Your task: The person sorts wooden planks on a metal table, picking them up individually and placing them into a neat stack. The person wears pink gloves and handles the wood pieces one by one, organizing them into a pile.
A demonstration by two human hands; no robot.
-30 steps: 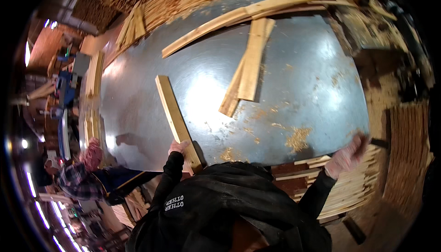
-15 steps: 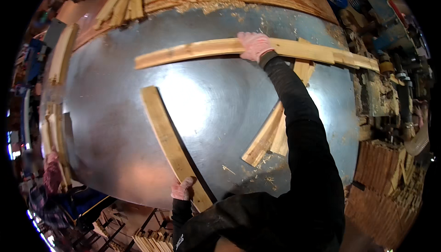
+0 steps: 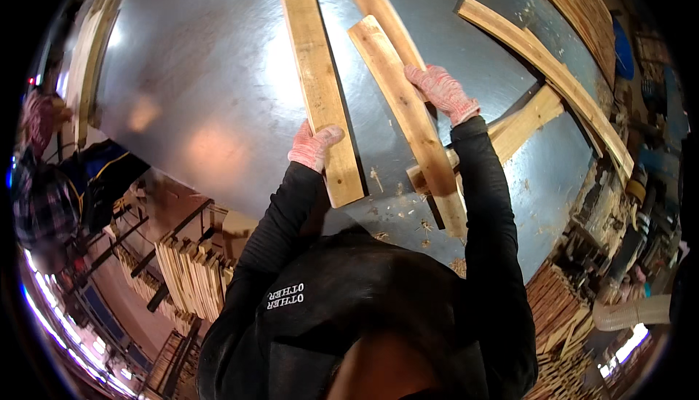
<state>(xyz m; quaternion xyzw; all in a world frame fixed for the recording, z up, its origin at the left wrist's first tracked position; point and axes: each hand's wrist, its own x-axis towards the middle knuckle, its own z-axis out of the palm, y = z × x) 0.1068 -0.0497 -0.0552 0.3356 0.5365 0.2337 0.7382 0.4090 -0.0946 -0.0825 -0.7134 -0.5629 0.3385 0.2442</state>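
Both my hands wear pinkish knitted gloves. My left hand (image 3: pixel 317 145) is closed round the near part of a straight wooden plank (image 3: pixel 313 65), thumb on its top face. My right hand (image 3: pixel 443 92) is closed on a second plank (image 3: pixel 382 6), which runs away toward the far edge of the view. Just left of that hand lies a third plank (image 3: pixel 400 97), slanting toward me and crossing over shorter pieces; its near end reaches my right forearm. Part of the second plank is hidden under my right glove.
The boards lie on a grey metal table (image 3: pixel 211 57). Farther right are long narrow boards (image 3: pixel 561 72) and a crossing pale board (image 3: pixel 528 123). Stacked wood slats (image 3: pixel 193 276) stand below left, near another person (image 3: pixel 44 189). Machinery and a ribbed hose (image 3: pixel 630 312) are at right.
My view has turned and shifted. My right hand has come nearer and now grips a plank close to my left hand's plank. My left hand still holds its plank.
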